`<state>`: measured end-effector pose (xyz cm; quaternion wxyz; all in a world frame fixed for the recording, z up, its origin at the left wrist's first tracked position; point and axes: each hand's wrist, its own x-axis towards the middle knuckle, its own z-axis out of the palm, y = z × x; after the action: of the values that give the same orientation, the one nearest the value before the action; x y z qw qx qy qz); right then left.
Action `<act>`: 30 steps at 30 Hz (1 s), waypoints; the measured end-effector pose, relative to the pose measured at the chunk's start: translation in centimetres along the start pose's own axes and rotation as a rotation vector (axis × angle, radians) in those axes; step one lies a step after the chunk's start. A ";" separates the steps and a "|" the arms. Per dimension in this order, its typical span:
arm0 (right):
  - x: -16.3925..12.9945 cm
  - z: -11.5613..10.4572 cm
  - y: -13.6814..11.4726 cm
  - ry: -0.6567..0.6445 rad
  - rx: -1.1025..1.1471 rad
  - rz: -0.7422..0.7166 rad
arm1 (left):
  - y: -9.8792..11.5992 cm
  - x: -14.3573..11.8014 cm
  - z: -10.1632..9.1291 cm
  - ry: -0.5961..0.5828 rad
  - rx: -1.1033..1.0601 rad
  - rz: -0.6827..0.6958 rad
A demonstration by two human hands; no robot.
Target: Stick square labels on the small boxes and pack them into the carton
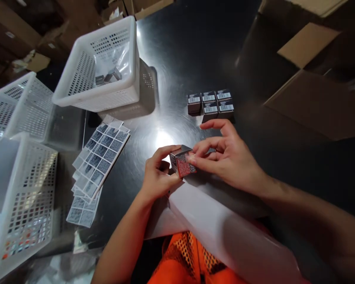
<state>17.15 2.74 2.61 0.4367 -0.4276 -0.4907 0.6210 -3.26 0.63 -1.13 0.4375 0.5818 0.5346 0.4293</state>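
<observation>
My left hand (157,173) grips a small dark box (182,161) from the left, just above the near edge of a shiny black table (180,59). My right hand (225,156) touches the box's near face with thumb and fingertips, where a reddish printed label lies. Farther back sits a cluster of several small black boxes (210,103) with white barcode labels on top. Sheets of printed stickers (99,157) lie fanned out to the left of my hands.
A white perforated basket (106,90) holding plastic bags and small items stands at the back left. More white baskets (20,189) line the left edge. A white sheet (225,225) lies at the table's near edge. Cardboard boxes (310,90) sit right.
</observation>
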 end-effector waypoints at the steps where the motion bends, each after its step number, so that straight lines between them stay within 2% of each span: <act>1: 0.1 -0.1 0.3 0.032 -0.052 -0.027 | 0.2 0.0 0.0 -0.005 -0.003 -0.001; 3: 0.3 -0.4 0.5 0.049 -0.121 -0.058 | 0.8 -0.5 0.1 -0.005 -0.033 -0.008; 4: 0.3 -0.6 0.4 0.007 -0.120 -0.042 | 1.2 -0.9 0.1 0.003 -0.051 -0.010; 7: 0.3 -1.1 -0.4 -0.263 -0.075 0.101 | 1.7 -1.8 0.0 0.011 -0.077 -0.098; 9: 0.2 -1.5 -1.3 -0.357 -0.133 0.146 | 1.7 -2.0 0.1 0.009 -0.037 -0.101; 11: -0.3 -1.7 -2.4 -0.333 -0.232 0.088 | 1.7 -1.9 0.3 0.031 -0.058 -0.088; 14: -1.8 -2.6 -4.2 -0.259 -0.359 -0.109 | 1.9 -1.8 0.1 0.029 -0.077 -0.055; 16: -2.7 -4.6 -5.8 -0.124 -0.434 -0.253 | 1.9 -1.6 -0.5 -0.004 -0.028 -0.037; 17: -3.0 -6.2 -6.7 0.002 -0.514 -0.323 | 1.9 -1.5 -0.8 -0.019 -0.003 -0.034; 19: -3.0 -10.4 -8.6 0.347 -0.741 -0.455 | 1.7 -1.2 -1.5 -0.030 0.029 -0.039; 20: -2.7 -12.7 -9.5 0.515 -0.938 -0.494 | 1.6 -1.1 -1.7 -0.030 0.039 -0.048; 22: -1.8 -17.4 -11.0 0.689 -1.039 -0.465 | 1.4 -0.7 -2.0 -0.024 0.044 -0.088; 23: -1.3 -19.4 -11.5 0.687 -1.182 -0.365 | 1.4 -0.5 -2.0 -0.016 0.038 -0.120; 26: 0.2 -23.4 -12.3 0.421 -1.395 -0.110 | 1.4 0.0 -2.1 0.072 0.018 -0.195; 28: 0.6 -24.2 -12.4 0.269 -1.417 -0.038 | 1.3 0.3 -2.4 0.165 0.046 -0.182; 30: 0.6 -23.9 -12.4 0.183 -1.444 0.021 | 1.1 0.6 -2.7 0.251 0.116 -0.108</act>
<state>41.46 10.69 11.13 0.0789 -0.6640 -0.7357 0.1082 -5.56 1.36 0.62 0.3555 0.5182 0.6396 0.4427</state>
